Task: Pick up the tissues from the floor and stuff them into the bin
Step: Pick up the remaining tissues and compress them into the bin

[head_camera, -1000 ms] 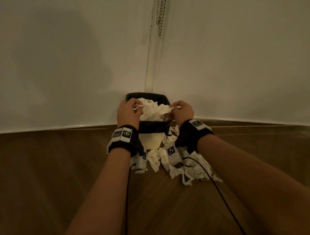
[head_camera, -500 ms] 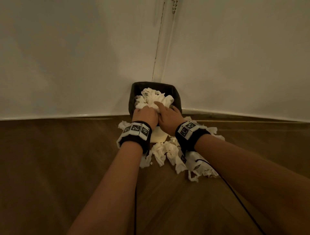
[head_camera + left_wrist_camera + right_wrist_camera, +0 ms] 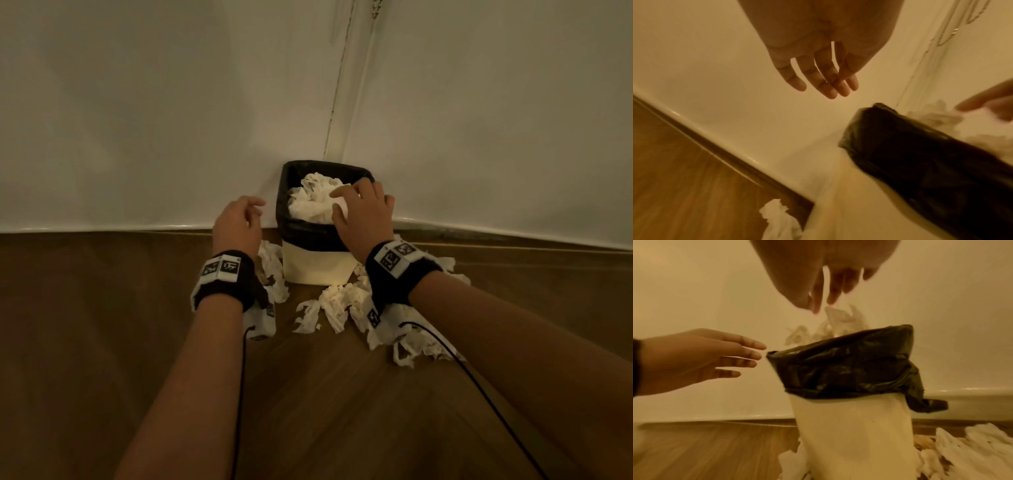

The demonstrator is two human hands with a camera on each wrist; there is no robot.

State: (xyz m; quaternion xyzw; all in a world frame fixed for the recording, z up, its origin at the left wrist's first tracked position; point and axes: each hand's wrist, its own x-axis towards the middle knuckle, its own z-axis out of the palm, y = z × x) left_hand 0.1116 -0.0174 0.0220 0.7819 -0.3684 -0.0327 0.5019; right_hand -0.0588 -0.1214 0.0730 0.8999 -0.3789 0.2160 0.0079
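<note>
A small cream bin (image 3: 317,263) with a black liner (image 3: 310,233) stands in the wall corner, heaped with white tissues (image 3: 313,200). My right hand (image 3: 363,212) hovers over the heap with fingers relaxed, fingertips (image 3: 817,305) just above the tissues (image 3: 840,321). My left hand (image 3: 239,219) hangs empty left of the bin, fingers (image 3: 826,78) straight, beside the liner (image 3: 920,154). Crumpled tissues (image 3: 342,305) lie on the floor in front and to the right of the bin (image 3: 853,434), with more tissues (image 3: 272,270) at its left.
White walls meet behind the bin, with a skirting edge (image 3: 102,229) along the wooden floor (image 3: 325,394). A bead chain (image 3: 376,7) hangs above the corner. Black cables (image 3: 241,394) run from both wristbands along my forearms.
Both hands were pressing into the heap in the bin. Now the left has drawn off to the bin's left, and the right has lifted off the tissues.
</note>
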